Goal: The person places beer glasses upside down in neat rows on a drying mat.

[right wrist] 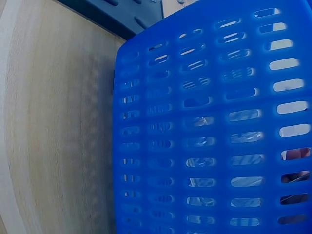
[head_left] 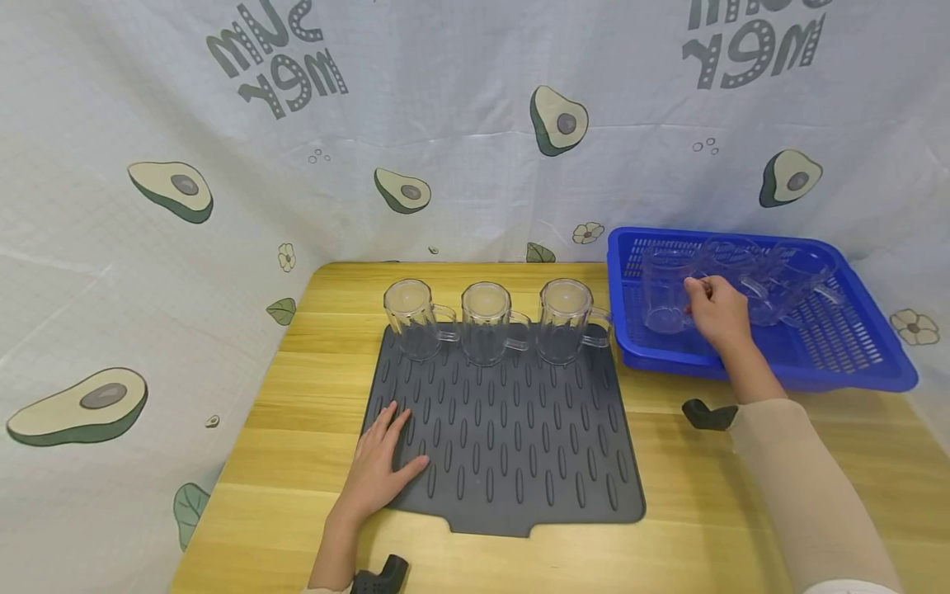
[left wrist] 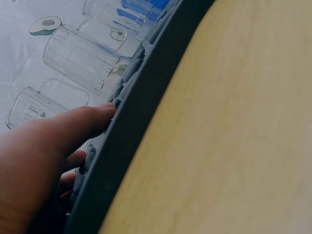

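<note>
My right hand (head_left: pixel 718 313) reaches into the blue basket (head_left: pixel 646 360), its fingers curled at the side of a clear glass mug (head_left: pixel 664 289). The grip seems to be round that mug's handle, which the hand covers. On the left edge of the dark grey drying mat (head_left: pixel 512 445) lies my left hand (head_left: pixel 377 474), fingers spread straight; its thumb (left wrist: pixel 92 117) touches the mat in the left wrist view. Upside down along the mat's far edge stand three clear mugs: a left mug (head_left: pixel 416 322), a middle mug (head_left: pixel 486 323) and a right mug (head_left: pixel 562 322), handles pointing right.
Other clear mugs (head_left: pixel 772 285) lie in the basket, right of my right hand. The slotted basket wall (right wrist: pixel 209 122) hides most of the right wrist view. Behind the wooden table (head_left: pixel 297 429) hangs a white avocado-print curtain (head_left: pixel 475 107). Black wrist devices (head_left: pixel 708 415) sit by both wrists.
</note>
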The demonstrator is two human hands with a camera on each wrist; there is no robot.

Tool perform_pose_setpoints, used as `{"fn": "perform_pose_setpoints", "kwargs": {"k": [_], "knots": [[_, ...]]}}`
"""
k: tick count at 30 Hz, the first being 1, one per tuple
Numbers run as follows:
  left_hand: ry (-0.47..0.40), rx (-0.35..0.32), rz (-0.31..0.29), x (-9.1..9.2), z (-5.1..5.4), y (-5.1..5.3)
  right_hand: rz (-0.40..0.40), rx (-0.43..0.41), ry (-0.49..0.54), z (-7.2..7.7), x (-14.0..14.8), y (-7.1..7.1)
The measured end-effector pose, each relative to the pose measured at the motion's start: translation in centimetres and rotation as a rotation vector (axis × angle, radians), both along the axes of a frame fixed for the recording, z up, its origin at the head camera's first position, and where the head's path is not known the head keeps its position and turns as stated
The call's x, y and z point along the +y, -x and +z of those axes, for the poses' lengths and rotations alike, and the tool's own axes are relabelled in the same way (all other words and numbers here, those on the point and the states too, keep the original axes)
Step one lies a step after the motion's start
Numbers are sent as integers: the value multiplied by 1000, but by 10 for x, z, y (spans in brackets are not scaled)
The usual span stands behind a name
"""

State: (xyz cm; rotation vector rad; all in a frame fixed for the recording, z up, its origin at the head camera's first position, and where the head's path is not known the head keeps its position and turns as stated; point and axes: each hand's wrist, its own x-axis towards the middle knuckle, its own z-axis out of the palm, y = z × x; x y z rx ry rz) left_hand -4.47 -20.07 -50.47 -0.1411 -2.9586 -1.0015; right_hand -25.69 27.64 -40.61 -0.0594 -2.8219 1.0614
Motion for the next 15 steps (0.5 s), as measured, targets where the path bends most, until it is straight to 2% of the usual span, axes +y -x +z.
{"fn": "perform_pose_setpoints", "kwargs": {"k": [15], "knots": [[6, 12, -3, 0, -3, 1, -23, 38, 3, 3, 0, -3]]}}
